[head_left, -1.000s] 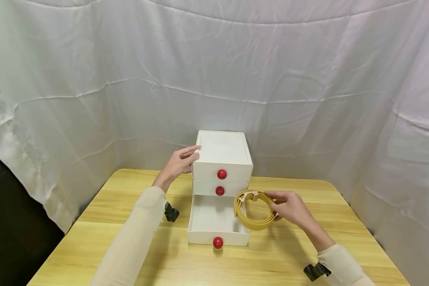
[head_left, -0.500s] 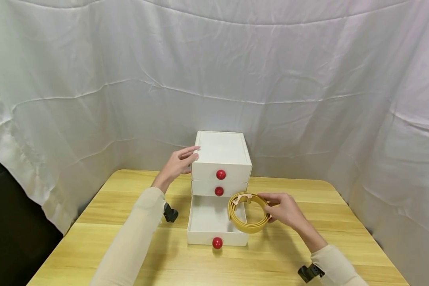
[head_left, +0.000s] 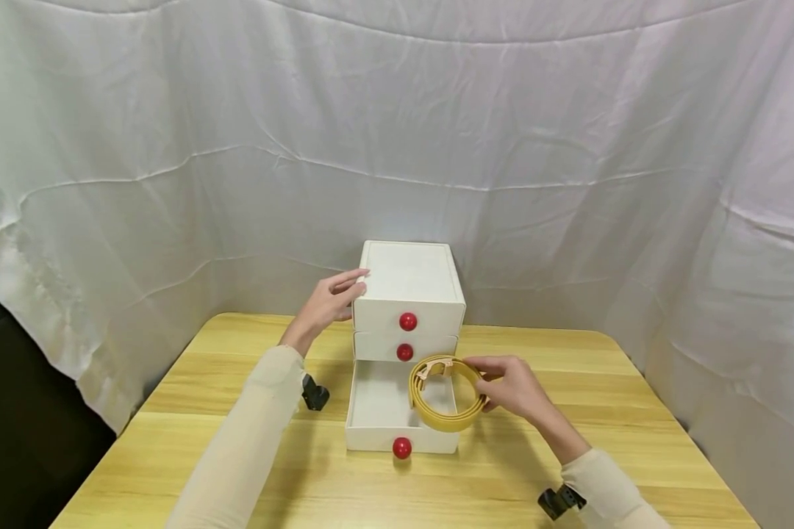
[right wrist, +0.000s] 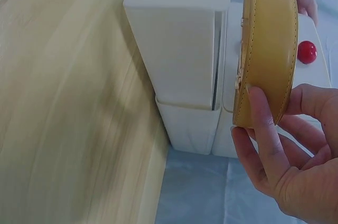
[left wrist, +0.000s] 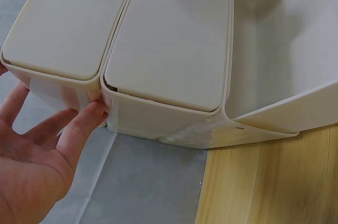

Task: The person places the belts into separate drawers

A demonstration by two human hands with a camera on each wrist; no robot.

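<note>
Our right hand [head_left: 512, 386] pinched the coiled belt [head_left: 445, 394] over the open drawer [head_left: 370, 433]; our left hand [head_left: 327, 303], fingers straight, touched the box [head_left: 410, 275] at nine o'clock.

I see long cream sleeves on both arms, small black camera mount strapped at each wrist, left hand [head_left: 327, 303] and right hand [head_left: 512, 385] bare.

This is looking like a staged recording corner rather than a lived-in room. White creased sheeting [head_left: 397, 132] is hanging all the way round the far and side edges of the surface, shutting off whatever lies behind. The pale wood-grain surface [head_left: 569, 470] is carrying a single small white drawer unit [head_left: 410, 283] with red knobs near its far edge. Small black cameras [head_left: 315, 393] are sitting strapped at the person's wrists.
</note>
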